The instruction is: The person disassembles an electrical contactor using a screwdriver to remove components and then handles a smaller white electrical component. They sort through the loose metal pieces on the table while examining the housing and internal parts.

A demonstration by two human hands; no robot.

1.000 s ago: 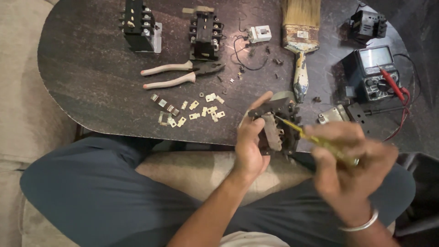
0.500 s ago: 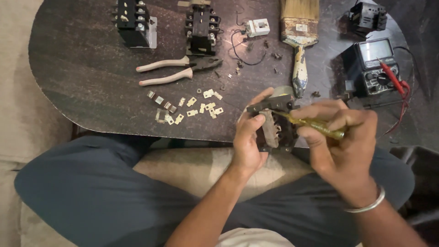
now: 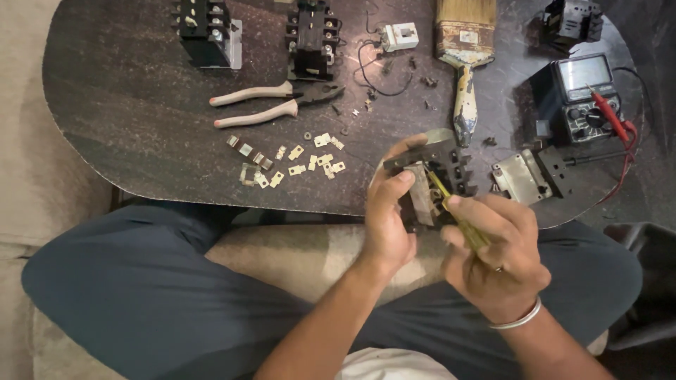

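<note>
My left hand (image 3: 389,218) grips a black electrical contactor housing (image 3: 443,169) at the near edge of the dark oval table (image 3: 127,127), thumb and fingers wrapped around its left side. My right hand (image 3: 496,253) is closed on a yellow-handled screwdriver (image 3: 458,214), whose tip points up and left into the housing's open face. Both hands hover above my crossed legs in dark trousers.
Several small metal contact pieces (image 3: 289,162) lie scattered left of the hands. Pliers (image 3: 274,102) with pale handles, two black contactors (image 3: 310,39), a paintbrush (image 3: 463,56), a multimeter (image 3: 581,95) with red probe, and a metal part (image 3: 524,176) sit farther back and right.
My right hand has moved in closer to the housing, bringing the screwdriver tip into it. The view has shifted slightly down over the table.
</note>
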